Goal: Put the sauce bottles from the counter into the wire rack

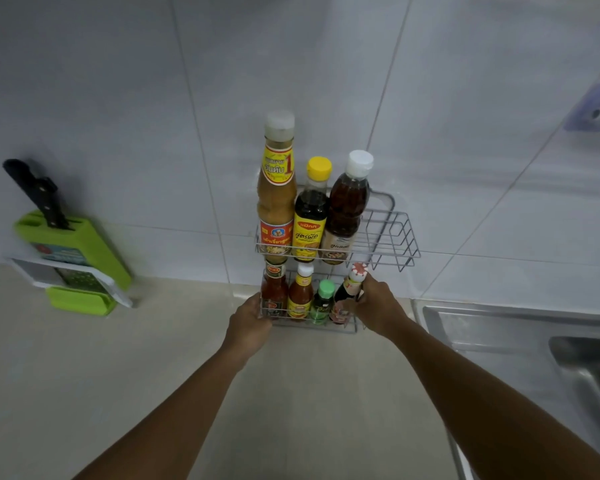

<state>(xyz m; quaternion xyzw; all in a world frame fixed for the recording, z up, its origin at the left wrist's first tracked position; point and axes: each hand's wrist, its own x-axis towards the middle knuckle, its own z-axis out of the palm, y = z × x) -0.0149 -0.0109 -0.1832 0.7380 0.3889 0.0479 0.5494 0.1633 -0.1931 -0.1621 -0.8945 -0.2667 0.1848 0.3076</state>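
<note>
Nearing completion, it seems: the two-tier silver wire rack (400,237) holds three tall sauce bottles above and three small ones below, and no bottle remains on the pale tabletop (84,375) (as far as visible). The right hand (374,303) grips a dark, red-and-white-capped sauce bottle (349,292) entering the rack's lower right end. The left hand (250,322) closes on the rack's lower left corner.

We see a silver wire rack (400,237), a yellow cap (319,168), a white cap (360,163), a small green bottle (321,303). Knife block (80,247) lime green (knife handle (35,188) black). Counter (84,375) beige, wall tiles (118,98) white.
</note>
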